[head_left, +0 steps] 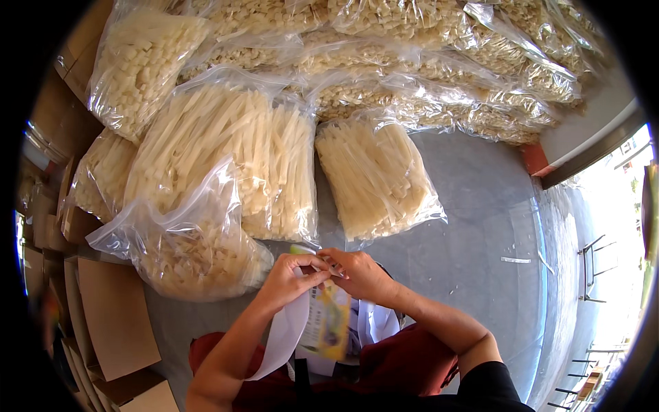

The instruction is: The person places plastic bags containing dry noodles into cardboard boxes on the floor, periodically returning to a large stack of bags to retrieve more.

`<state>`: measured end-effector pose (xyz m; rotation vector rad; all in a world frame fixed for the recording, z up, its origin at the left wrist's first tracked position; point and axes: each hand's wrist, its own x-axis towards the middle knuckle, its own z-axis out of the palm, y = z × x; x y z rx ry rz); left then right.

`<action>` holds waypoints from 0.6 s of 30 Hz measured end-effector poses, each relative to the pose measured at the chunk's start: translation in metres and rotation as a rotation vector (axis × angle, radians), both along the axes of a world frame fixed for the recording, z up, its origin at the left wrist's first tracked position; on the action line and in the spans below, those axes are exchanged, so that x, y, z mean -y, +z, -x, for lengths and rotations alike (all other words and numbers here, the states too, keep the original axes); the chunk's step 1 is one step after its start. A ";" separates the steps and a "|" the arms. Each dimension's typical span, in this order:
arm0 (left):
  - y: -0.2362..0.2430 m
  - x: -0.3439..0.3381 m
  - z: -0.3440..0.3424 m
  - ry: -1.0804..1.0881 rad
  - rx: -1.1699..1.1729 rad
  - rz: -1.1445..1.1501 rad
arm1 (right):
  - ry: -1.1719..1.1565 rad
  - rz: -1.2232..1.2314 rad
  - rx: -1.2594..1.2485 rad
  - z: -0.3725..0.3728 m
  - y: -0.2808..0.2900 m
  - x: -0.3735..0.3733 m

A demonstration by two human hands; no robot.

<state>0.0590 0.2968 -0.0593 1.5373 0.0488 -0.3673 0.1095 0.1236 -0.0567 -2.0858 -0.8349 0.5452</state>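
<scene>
In front of my lap, my left hand (294, 280) and my right hand (362, 275) meet with fingertips pinched together. From between them hangs a yellow and white printed label (331, 323), blurred by motion; both hands seem to grip its upper edge. A curved white paper strip (285, 336) runs down below my left hand towards my knee. Just beyond my hands stands a clear plastic bag of pale flat strips (377, 178). An open-mouthed clear bag (199, 257) of similar pale pieces lies to the left of my left hand.
Large bags of long pale strips (226, 151) lie ahead at left. Stacked filled bags (439, 82) line the back. Cardboard boxes (113, 316) stand along the left. Grey floor (473, 226) spreads to the right, with white scraps (515, 260), towards a bright doorway. White papers (376, 323) sit between my knees.
</scene>
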 end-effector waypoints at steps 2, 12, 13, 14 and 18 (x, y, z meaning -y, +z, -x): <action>0.009 -0.014 -0.006 -0.028 0.040 -0.048 | -0.052 -0.060 0.015 -0.008 -0.010 0.007; 0.015 -0.016 -0.004 -0.364 0.122 -0.212 | 0.053 -0.431 -0.502 -0.023 0.010 0.029; 0.009 -0.017 -0.002 -0.270 0.065 -0.168 | 0.019 -0.427 -0.504 -0.023 0.011 0.028; 0.000 -0.018 -0.001 -0.179 0.011 -0.119 | -0.017 -0.419 -0.503 -0.024 0.012 0.029; -0.006 -0.028 0.001 0.350 -0.191 -0.462 | -0.553 -0.699 -0.586 -0.046 -0.018 0.037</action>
